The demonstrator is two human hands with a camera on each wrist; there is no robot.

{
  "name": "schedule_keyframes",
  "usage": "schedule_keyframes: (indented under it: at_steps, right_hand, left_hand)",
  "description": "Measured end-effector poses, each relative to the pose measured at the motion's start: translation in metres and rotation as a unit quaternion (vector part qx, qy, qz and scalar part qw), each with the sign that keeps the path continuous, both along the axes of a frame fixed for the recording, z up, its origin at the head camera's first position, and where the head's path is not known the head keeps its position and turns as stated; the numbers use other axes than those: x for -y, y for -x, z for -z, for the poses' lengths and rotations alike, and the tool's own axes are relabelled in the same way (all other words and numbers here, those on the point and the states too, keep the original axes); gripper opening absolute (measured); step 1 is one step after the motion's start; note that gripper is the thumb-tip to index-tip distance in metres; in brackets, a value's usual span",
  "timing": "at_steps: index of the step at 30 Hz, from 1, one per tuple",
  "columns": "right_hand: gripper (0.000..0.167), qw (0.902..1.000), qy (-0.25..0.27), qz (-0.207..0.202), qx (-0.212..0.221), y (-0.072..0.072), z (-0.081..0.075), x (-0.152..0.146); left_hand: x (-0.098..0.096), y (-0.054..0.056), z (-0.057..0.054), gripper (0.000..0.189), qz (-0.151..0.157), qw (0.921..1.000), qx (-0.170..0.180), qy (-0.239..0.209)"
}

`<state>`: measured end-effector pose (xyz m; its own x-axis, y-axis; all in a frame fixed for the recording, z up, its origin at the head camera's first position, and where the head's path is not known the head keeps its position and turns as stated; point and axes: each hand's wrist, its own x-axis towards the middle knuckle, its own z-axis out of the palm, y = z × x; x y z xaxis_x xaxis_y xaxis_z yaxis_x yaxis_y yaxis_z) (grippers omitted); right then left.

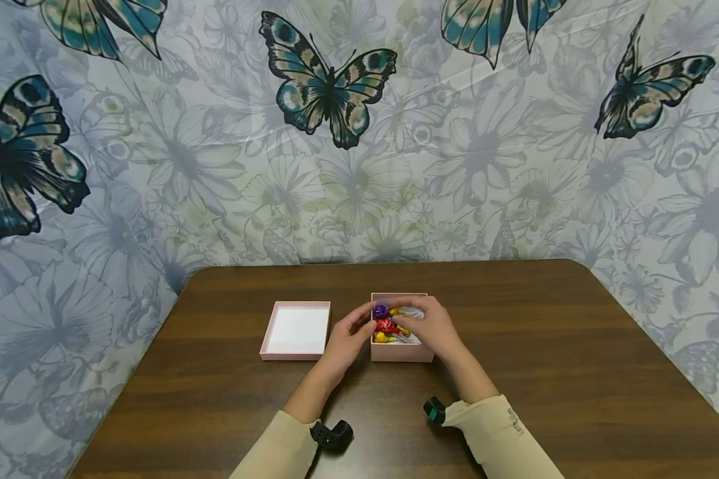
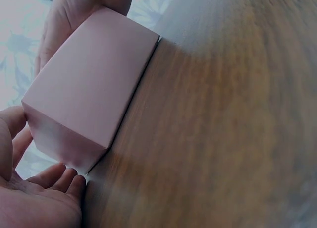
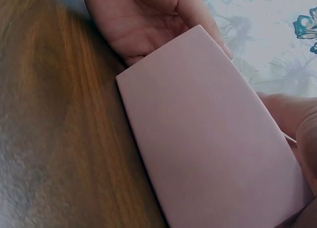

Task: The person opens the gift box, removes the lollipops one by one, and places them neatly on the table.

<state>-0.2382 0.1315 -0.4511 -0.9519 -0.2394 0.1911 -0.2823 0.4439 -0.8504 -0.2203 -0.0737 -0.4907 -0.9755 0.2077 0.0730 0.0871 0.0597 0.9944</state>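
A pink box (image 1: 400,353) holds several wrapped candies (image 1: 386,325) in red, purple and yellow, with clear wrappers at the right. My left hand (image 1: 349,336) rests at the box's left side, thumb tip at the top corner. In the left wrist view, the other fingers (image 2: 64,178) of that hand lie loosely beside the lower side wall. My right hand (image 1: 433,327) reaches over the right rim, its thumb above the candies and its long fingers along the far wall. I cannot tell whether it pinches a candy. The box's plain pink wall (image 3: 198,124) fills the right wrist view.
A shallow pink lid (image 1: 296,327) with a white inside lies left of the box. Both stand on a brown wooden table (image 1: 515,319) with rounded far corners. Behind it hangs a floral cloth (image 1: 359,193) with butterflies. Black devices (image 1: 331,436) sit at both wrists.
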Motion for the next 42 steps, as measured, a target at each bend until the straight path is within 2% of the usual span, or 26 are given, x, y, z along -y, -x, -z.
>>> schedule_keyframes:
  at_steps: [8, 13, 26, 42]
  right_hand:
    - [0.025, 0.9984, -0.048, -0.01, -0.027, 0.002, 0.003, 0.003]
    - [0.023, 0.9967, -0.078, 0.001, -0.023, 0.002, 0.003, 0.005]
    - [0.023, 0.986, -0.162, 0.011, -0.04, 0.001, -0.001, 0.008]
    - [0.018, 0.9802, -0.194, 0.014, -0.036, 0.003, -0.006, 0.012]
  left_hand:
    - [0.003, 0.001, 0.001, 0.044, 0.018, 0.9998, 0.006, 0.003]
    - [0.003, 0.001, 0.001, 0.045, 0.027, 0.9996, 0.013, 0.0]
    - [0.003, 0.002, 0.003, 0.047, 0.031, 0.9993, 0.016, -0.008]
    - [0.003, 0.001, 0.001, 0.046, 0.036, 0.9992, 0.009, -0.014]
